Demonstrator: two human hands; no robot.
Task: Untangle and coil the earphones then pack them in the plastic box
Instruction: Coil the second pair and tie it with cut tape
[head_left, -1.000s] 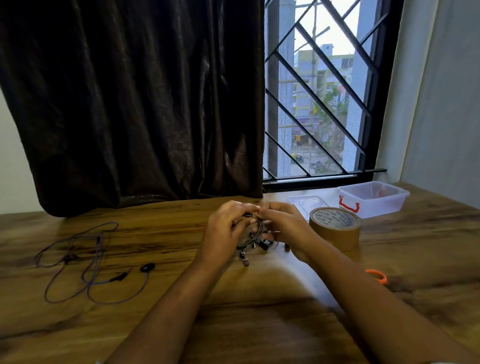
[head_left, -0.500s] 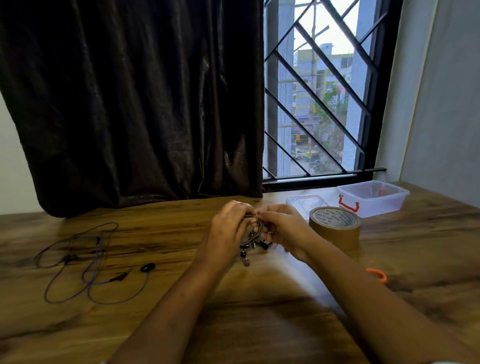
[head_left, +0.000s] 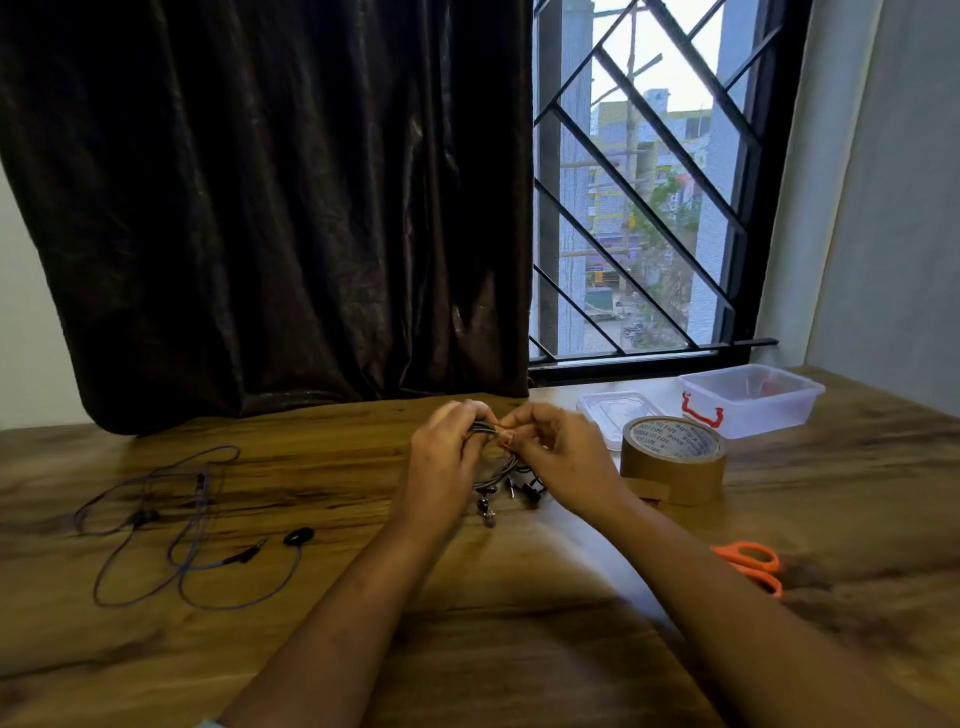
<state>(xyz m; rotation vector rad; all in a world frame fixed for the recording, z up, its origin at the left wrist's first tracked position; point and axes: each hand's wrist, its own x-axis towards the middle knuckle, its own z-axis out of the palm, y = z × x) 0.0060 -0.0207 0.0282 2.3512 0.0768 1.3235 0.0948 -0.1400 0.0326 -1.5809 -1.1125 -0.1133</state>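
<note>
As left hand (head_left: 441, 460), right hand (head_left: 563, 457) pinch one earphone coil (head_left: 492, 475), one loose earphones (head_left: 298, 535)

Your right hand (head_left: 569, 457) has slid a little toward your left hand (head_left: 444, 467) over the last second; the spot where your fingertips (head_left: 506, 437) meet on the coiled earphones (head_left: 493, 470) now sits slightly further left than it did; the outer fingers of your right hand have lifted and spread, where a second ago they lay curled close over the coil; the small dark piece that showed just below your right hand a second ago is now hidden behind it; the top of the coil now shows as a short bundle of strands between your two pinches.
</note>
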